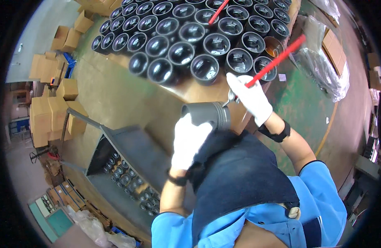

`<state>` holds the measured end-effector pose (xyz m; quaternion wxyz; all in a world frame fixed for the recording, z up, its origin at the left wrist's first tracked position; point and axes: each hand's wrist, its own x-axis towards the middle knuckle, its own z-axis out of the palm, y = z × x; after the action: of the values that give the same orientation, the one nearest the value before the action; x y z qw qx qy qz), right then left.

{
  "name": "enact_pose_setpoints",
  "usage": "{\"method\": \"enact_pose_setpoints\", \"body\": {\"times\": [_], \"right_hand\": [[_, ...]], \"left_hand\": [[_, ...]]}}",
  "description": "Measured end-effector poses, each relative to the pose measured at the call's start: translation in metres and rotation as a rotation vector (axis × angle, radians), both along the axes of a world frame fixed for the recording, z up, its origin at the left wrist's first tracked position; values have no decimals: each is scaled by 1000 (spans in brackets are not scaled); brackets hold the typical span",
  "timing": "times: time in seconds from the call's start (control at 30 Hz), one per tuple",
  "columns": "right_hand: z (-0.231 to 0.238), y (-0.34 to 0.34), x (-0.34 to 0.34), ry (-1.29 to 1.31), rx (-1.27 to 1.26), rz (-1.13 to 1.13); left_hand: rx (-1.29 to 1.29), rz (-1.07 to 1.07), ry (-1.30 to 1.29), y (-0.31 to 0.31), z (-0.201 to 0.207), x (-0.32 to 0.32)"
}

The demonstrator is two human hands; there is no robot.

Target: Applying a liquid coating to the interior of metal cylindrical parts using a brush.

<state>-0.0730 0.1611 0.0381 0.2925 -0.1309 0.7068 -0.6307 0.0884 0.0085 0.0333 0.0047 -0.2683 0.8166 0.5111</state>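
My left hand [191,138], in a white glove, is wrapped around a dark grey piston [200,110] lying on its side, with ring grooves near its right end. My right hand [252,100], gloved in white too, is closed around a small metal tool [230,97] joined to a red hose [277,62]. The tool's tip is at the grooved end of the piston; whether it touches is hard to tell. Just beyond my hands, several black, open-topped cylinders [204,67] stand in close rows on a brown board [198,93].
To the left, a dark metal bin [134,136] holds more cylinders [124,178]. Cardboard boxes [45,115] are stacked farther left. Clear plastic wrap [322,62] and cardboard lie on the green floor at right. A reddish-brown cup [274,46] stands among the black ones.
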Motion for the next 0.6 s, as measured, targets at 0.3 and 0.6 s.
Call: {"method": "enact_pose_setpoints", "body": {"times": [0.3,0.6], "right_hand": [[-62,14,64,1218,209,322],[-64,39,39,506,195,122]], "left_hand": [[-26,206,86,-19,-32,-14],[-1022,-145,234,-41,-82,-79]]}}
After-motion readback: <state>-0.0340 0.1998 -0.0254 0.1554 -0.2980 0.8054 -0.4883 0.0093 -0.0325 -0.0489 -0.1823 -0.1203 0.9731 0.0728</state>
